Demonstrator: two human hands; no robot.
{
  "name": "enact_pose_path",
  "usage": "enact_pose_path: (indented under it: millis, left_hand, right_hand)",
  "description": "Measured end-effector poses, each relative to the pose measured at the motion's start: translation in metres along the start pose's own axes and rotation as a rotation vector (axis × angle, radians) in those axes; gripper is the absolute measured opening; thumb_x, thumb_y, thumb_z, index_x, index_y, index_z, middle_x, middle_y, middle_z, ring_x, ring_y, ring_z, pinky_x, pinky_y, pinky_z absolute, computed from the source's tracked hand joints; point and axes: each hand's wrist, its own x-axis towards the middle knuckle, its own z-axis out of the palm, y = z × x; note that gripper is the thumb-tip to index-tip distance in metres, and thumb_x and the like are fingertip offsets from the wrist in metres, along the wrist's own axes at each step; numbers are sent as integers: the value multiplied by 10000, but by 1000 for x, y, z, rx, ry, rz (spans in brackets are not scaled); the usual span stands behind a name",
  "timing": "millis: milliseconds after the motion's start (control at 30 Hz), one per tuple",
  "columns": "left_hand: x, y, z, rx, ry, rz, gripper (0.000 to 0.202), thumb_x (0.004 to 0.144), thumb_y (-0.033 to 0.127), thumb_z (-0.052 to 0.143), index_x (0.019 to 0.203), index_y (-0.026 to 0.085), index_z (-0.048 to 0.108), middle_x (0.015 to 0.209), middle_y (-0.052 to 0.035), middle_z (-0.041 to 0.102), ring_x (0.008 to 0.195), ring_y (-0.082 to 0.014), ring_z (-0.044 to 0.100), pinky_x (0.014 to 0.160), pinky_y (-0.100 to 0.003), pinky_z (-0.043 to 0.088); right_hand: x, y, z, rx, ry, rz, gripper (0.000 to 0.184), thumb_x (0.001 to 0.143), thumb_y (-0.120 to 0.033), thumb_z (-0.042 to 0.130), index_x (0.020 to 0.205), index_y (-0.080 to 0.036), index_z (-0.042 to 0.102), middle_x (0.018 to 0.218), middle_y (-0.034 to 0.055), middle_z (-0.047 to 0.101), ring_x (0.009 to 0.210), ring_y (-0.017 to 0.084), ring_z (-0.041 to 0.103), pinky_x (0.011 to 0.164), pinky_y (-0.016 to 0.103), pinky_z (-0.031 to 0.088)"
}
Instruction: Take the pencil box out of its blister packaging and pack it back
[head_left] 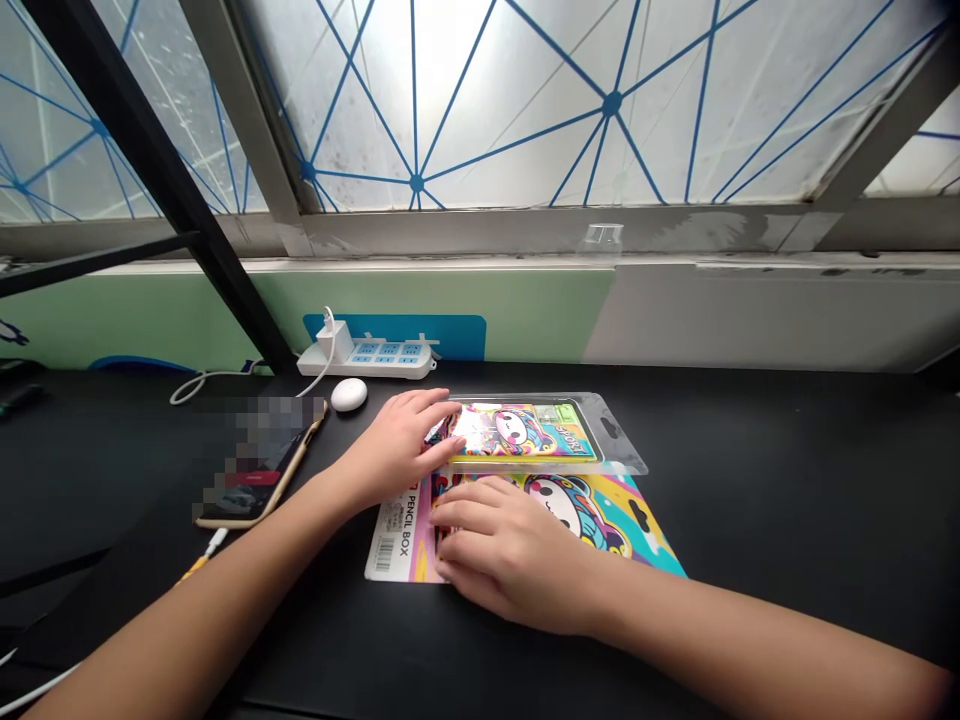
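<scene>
A pencil box [517, 432] with a bright cartoon print lies in a clear plastic blister shell [622, 460] on the black desk. My left hand [409, 440] grips the box's left end, thumb on the near side and fingers on the far side. Just in front, partly overlapped by the shell, is a colourful backing card [645, 525] marked "PENCIL BOX", with a barcode at its left edge. Across the card rests my right hand [517, 550], its slightly bent fingers pointing left. The fingertips and palm cover part of the print, and what lies beneath them is hidden.
Left of the hands lies a phone [274, 480], partly blurred, with a cable at its near end. A white rounded case [349, 394] sits behind it, near a white power strip [375, 358] against the wall. A black slanted post [172, 190] rises at left.
</scene>
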Motion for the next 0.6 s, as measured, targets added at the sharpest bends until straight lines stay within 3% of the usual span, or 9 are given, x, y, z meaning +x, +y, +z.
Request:
enact_pose_path:
  millis: [133, 233, 300, 400, 500, 600]
  left_hand:
    - [0, 0, 0, 15, -7, -2, 456, 1003, 449, 555, 1385, 205, 606, 1517, -133, 535, 1405, -318, 461, 1174, -521, 361]
    - [0, 1, -1, 23, -16, -10, 460, 1008, 461, 543, 1384, 202, 605, 1517, -135, 536, 1403, -320, 462, 1166, -522, 370]
    - [0, 2, -3, 25, -16, -19, 461, 1006, 468, 542, 1385, 213, 603, 1518, -129, 538, 1403, -321, 462, 1162, -524, 373]
    - [0, 4, -5, 34, -26, -18, 457, 1007, 462, 539, 1387, 216, 601, 1527, -129, 530, 1413, -319, 454, 1169, -531, 361]
    - [0, 4, -5, 26, -27, -12, 455, 1007, 461, 539, 1385, 218, 602, 1533, -129, 526, 1421, -314, 452, 1176, -522, 355]
    - [0, 3, -3, 6, -10, -4, 463, 1002, 476, 543, 1383, 219, 598, 1529, -122, 533, 1423, -310, 457, 1184, -509, 351]
  right_hand:
    - [2, 15, -16, -127, 162, 102, 214, 994, -224, 534, 821, -203, 659, 879, 46, 737, 828, 193, 638, 810, 373, 448]
    - [-1, 45, -40, -243, 157, 299, 256, 1006, -265, 504, 822, -197, 669, 856, 70, 695, 828, 217, 623, 784, 389, 426]
    - [-8, 71, -59, -312, 66, 483, 241, 988, -358, 537, 930, -200, 709, 969, 102, 694, 903, 262, 628, 810, 428, 445]
    - [-19, 105, -84, -220, -119, 670, 410, 904, -569, 609, 1108, -239, 742, 1099, 122, 662, 1017, 317, 617, 858, 472, 498]
    - [-27, 120, -101, -96, -259, 704, 571, 803, -681, 673, 1216, -293, 740, 1149, 123, 634, 1077, 336, 612, 863, 457, 551]
    - [-28, 122, -107, -106, -300, 694, 637, 727, -724, 719, 1182, -281, 760, 1143, 136, 626, 1096, 364, 604, 874, 486, 574]
